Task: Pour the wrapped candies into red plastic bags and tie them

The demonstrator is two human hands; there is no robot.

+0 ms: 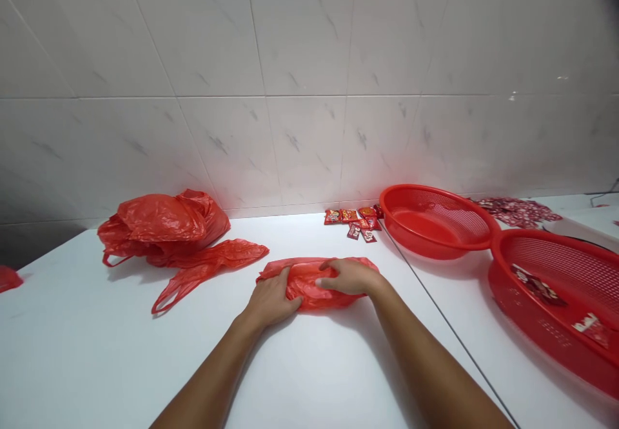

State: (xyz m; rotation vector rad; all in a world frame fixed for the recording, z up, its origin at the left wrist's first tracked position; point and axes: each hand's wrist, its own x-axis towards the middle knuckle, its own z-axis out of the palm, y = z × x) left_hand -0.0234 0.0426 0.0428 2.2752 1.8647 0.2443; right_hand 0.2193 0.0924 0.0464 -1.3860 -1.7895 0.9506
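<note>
Head camera looks down on the white counter [91, 358] in front of me. Far left of my left hand, a small red piece of plastic [8, 279] lies at the counter edge. Closer, up and left of that hand, is a crumpled heap of red plastic bags [162, 226], and one long bag handle [193, 274] reaches toward my hands but does not touch them. My left hand [271, 298] grasps the folded red plastic bag [309, 285], with fingers curled over its left part. The bag lies on the counter under both hands. My right hand [349, 277] rests on top of it, fingers a little bent; I cannot tell if it grips or only presses. Beyond this hand, small red packets [352, 217] lie below the tiled wall [309, 93]. Further right are a red plastic basket [432, 219], loose red paper packets [515, 211] behind it, and a second red basket [546, 287] holding a few packets [538, 285].
</note>
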